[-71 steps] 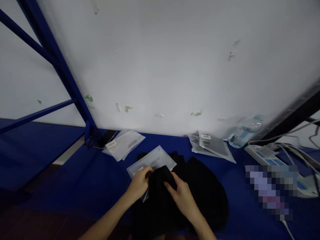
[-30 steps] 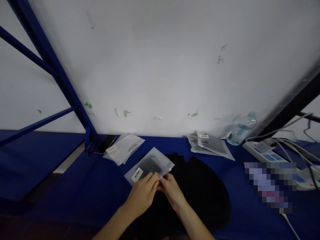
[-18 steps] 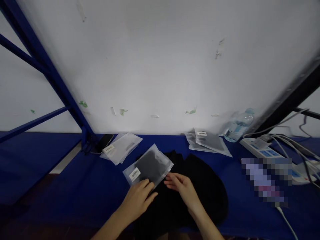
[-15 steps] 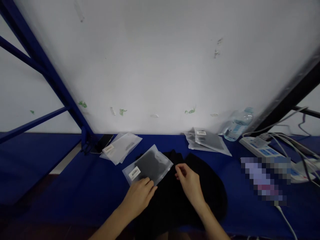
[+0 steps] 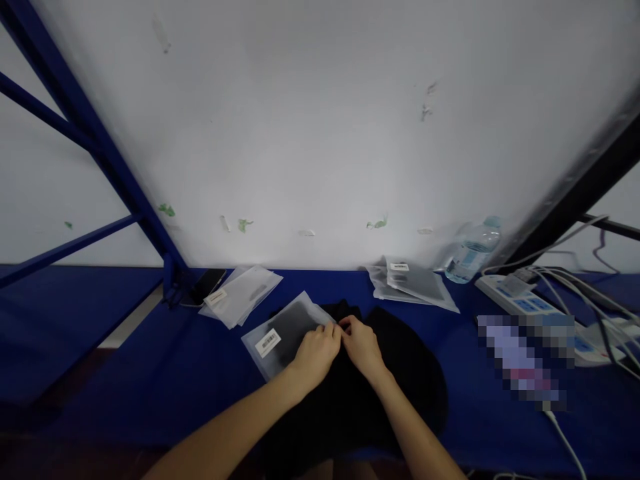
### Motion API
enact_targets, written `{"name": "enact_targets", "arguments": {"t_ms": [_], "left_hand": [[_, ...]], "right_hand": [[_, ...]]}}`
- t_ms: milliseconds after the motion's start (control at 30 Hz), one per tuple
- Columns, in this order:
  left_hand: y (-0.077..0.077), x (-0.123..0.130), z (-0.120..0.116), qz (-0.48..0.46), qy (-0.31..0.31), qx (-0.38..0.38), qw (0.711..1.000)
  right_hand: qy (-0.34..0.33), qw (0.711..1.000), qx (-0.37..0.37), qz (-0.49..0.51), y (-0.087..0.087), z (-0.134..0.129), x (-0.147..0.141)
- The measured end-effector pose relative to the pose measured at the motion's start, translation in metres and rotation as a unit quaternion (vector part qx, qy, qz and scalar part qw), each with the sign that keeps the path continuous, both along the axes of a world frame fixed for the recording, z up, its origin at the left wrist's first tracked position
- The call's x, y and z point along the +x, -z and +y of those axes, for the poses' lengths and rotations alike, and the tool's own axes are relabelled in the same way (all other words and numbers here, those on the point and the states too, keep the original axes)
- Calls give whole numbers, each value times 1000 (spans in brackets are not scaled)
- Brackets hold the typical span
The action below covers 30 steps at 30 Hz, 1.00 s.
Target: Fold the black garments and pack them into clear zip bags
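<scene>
Head view: left hand (image 5: 316, 351) and right hand (image 5: 361, 341) pinch the right edge of a frosted plastic pouch of dark fabric (image 5: 283, 331); its white barcode label (image 5: 268, 342), unreadable, lies left of them on the blue tabletop (image 5: 190, 360).

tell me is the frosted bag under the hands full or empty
Full: the frosted bag shows a dark item through its plastic. The left hand and right hand meet at its right edge; whether that edge is sealed cannot be told.
</scene>
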<state>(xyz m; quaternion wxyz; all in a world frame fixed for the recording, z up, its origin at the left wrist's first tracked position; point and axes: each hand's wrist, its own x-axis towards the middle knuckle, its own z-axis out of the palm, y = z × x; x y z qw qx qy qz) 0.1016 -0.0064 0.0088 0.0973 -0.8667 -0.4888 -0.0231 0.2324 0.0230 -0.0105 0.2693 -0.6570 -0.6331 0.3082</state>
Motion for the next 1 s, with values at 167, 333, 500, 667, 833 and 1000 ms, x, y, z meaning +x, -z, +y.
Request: {"name": "enact_targets", "arguments": {"t_ms": [167,333,500,667,833,1000], "left_hand": [[0,-2,3,11,6,6,1000],[5,-8,6,3,47,26,999],[11,-20,-5,-4,79,49,996],[9,-65,-44,9,69,69,995],[11,-106,-79,13,60,102,993],[-5,-110,-79,-59,-4,71,996]], "right_hand": [[-7,999,-22,-31,-4,4,-2],[-21,999,-28,-5,-7,6,-1],[-34,997,-41,64,-6,1,0],[2,992,-47,118,-4,-3,2],[16,982,-50,181,0,-2,2],[28,958,-52,279,-2,-2,4]]}}
